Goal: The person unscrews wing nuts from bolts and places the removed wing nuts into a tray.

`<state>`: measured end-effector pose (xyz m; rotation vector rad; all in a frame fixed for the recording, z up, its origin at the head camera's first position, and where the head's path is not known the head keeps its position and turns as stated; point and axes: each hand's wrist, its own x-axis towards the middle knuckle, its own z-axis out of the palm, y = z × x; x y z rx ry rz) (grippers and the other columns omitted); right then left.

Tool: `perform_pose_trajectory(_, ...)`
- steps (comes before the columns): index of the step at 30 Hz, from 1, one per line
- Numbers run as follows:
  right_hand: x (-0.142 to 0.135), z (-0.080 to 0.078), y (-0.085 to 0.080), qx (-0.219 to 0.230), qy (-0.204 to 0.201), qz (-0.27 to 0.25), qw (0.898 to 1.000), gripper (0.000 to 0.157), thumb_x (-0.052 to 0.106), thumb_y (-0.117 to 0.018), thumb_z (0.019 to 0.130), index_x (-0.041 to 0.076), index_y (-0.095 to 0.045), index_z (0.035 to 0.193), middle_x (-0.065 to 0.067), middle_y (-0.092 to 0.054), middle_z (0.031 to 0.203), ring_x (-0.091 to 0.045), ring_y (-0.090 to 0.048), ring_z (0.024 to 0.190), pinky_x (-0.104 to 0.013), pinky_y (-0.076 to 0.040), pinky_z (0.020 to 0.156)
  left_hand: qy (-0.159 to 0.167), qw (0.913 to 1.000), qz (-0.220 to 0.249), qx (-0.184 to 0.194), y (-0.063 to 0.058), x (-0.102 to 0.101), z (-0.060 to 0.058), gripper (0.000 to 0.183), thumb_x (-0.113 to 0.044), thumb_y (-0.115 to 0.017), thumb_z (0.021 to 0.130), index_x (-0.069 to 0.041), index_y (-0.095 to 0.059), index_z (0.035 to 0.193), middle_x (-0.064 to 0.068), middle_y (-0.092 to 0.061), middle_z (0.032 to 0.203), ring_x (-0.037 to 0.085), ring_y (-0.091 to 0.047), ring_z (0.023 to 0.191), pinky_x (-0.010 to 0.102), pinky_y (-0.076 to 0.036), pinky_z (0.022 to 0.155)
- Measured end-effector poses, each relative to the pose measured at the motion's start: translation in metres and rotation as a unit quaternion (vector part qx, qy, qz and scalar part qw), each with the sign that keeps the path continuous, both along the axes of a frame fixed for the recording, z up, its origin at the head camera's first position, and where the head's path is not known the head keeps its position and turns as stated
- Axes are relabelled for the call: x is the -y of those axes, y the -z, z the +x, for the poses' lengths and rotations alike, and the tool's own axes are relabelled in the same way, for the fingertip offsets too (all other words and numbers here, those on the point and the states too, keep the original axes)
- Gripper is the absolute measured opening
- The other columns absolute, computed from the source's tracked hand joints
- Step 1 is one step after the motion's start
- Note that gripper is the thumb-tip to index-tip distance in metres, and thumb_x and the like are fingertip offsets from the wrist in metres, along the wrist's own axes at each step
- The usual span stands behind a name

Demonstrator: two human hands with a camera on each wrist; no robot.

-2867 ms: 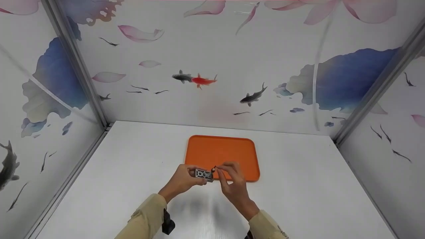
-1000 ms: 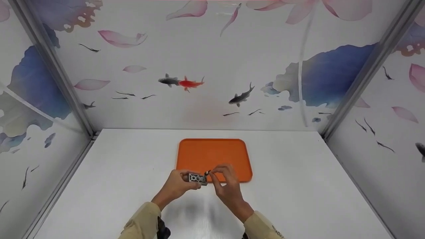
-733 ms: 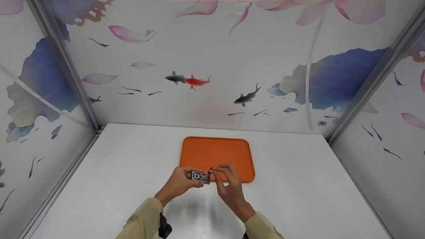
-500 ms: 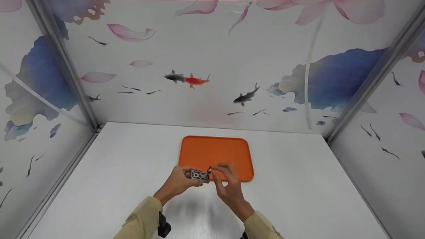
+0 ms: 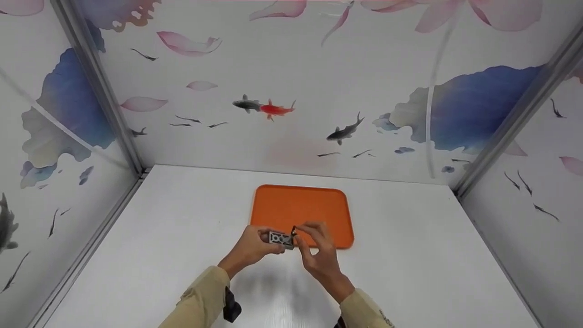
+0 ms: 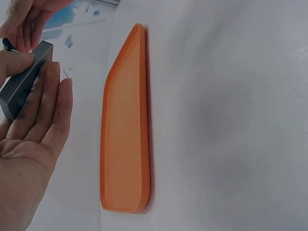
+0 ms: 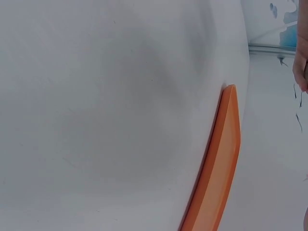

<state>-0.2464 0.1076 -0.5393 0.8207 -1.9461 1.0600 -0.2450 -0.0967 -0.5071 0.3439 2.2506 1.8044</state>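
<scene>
In the head view, my left hand (image 5: 255, 242) grips a small grey rectangular block (image 5: 280, 239) with ring-like patterns on its face. The block is held up over the near edge of the orange tray (image 5: 300, 200). A small dark-tipped piece (image 5: 294, 232), like a tiny crank, stands at the block's right end. My right hand (image 5: 322, 254) pinches that piece between thumb and index finger. In the left wrist view, the block (image 6: 24, 79) has a smooth dark grey side, with the thumb on one face and straight fingers behind it. Only slivers of a hand (image 7: 302, 53) show in the right wrist view.
The orange tray lies flat on a white table (image 5: 182, 218), its bottom edge partly behind the hands. White wall panels (image 5: 291, 68) with painted fish, petals and leaves enclose the table at the back and both sides, joined by grey metal posts (image 5: 98, 86).
The dark-tipped piece pointed rightward a second ago and now points up, with the right fingers following it. The left hand keeps its grip on the block. The head view has shifted slightly.
</scene>
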Motion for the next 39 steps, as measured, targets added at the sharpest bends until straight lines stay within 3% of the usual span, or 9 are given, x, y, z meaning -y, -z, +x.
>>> perform_pose_trajectory(7,0.0012,-0.0001,-0.0005,-0.008,-0.011,-0.012,1.0,0.037,-0.008,-0.073,0.081,0.008,-0.072,0.114,-0.008,-0.065,0.105,-0.02,-0.061,0.097,-0.03,-0.055,0.081,0.008,0.9999,0.013,0.002,0.0021,0.0004,0.0005,0.035,-0.009,-0.077,0.082,0.001,-0.071,0.115,0.016,-0.076,0.105,0.019,-0.074,0.091,0.031,-0.062,0.082)
perform_pose_trajectory(16,0.0011,-0.0011,-0.0022,-0.005,0.003,-0.01,1.0,0.033,-0.008,-0.074,0.082,0.007,-0.071,0.111,-0.006,-0.065,0.105,-0.02,-0.061,0.097,-0.032,-0.057,0.083,0.005,1.0,0.008,0.002,0.0021,-0.0008,-0.001,0.035,-0.011,-0.079,0.082,0.0,-0.071,0.114,0.014,-0.076,0.103,0.018,-0.074,0.09,0.035,-0.063,0.084)
perform_pose_trajectory(22,0.0007,-0.0028,0.0003,0.003,0.021,-0.021,1.0,0.024,-0.005,-0.076,0.082,0.004,-0.068,0.103,-0.004,-0.065,0.102,-0.017,-0.062,0.097,-0.023,-0.055,0.089,0.003,1.0,0.009,0.002,0.0007,-0.0013,-0.0011,0.035,-0.01,-0.079,0.08,0.0,-0.072,0.113,0.014,-0.076,0.103,0.016,-0.074,0.088,0.032,-0.063,0.081)
perform_pose_trajectory(31,0.0019,-0.0043,-0.0003,-0.022,0.032,-0.016,0.999,0.023,-0.005,-0.078,0.08,0.006,-0.066,0.097,-0.002,-0.064,0.097,-0.016,-0.061,0.092,-0.018,-0.051,0.086,0.003,1.0,0.008,-0.001,0.0026,-0.0008,-0.001,0.035,-0.01,-0.078,0.08,0.001,-0.072,0.114,0.014,-0.076,0.104,0.016,-0.073,0.088,0.033,-0.063,0.082)
perform_pose_trajectory(39,0.002,-0.0031,0.0009,-0.025,0.019,-0.015,0.999,0.022,-0.004,-0.073,0.085,0.007,-0.071,0.102,-0.005,-0.064,0.099,-0.017,-0.061,0.093,-0.028,-0.056,0.076,0.004,0.9997,0.017,0.014,0.0038,0.0002,-0.0024,0.035,-0.008,-0.078,0.081,0.001,-0.071,0.114,0.014,-0.076,0.104,0.017,-0.074,0.09,0.033,-0.063,0.082)
